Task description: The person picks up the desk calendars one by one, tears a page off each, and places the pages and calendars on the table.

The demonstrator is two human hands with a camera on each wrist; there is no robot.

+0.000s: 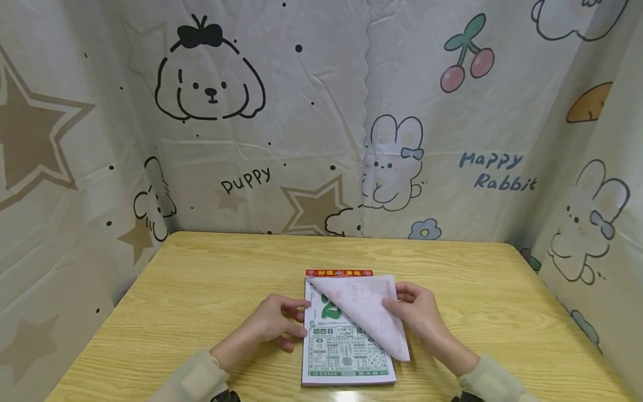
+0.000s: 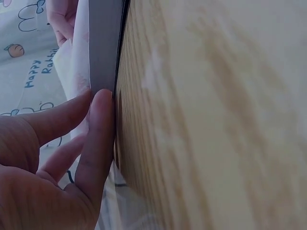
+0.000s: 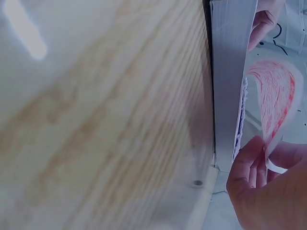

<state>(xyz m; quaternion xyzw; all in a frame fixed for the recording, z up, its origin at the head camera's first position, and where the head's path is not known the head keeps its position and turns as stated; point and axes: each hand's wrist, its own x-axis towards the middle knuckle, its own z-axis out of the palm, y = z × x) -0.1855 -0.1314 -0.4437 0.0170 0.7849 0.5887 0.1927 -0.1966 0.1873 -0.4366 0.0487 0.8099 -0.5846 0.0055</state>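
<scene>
A thick tear-off calendar [image 1: 346, 357] with a red header strip [image 1: 339, 273] lies flat on the table. Its top page [image 1: 372, 312] is folded diagonally up to the right, baring part of a big green numeral below. My right hand [image 1: 419, 312] pinches that page by its right side, thumb on top. In the right wrist view the page [image 3: 280, 96] curves away from the pad, its end between the fingers. My left hand [image 1: 276, 321] is at the calendar's left side, and in the left wrist view straight fingertips [image 2: 101, 100] rest against the pad's edge.
The light wood table [image 1: 216, 268] spreads around the calendar. Behind it and on both sides hangs a pale curtain [image 1: 311, 128] printed with cartoon animals, stars and cherries.
</scene>
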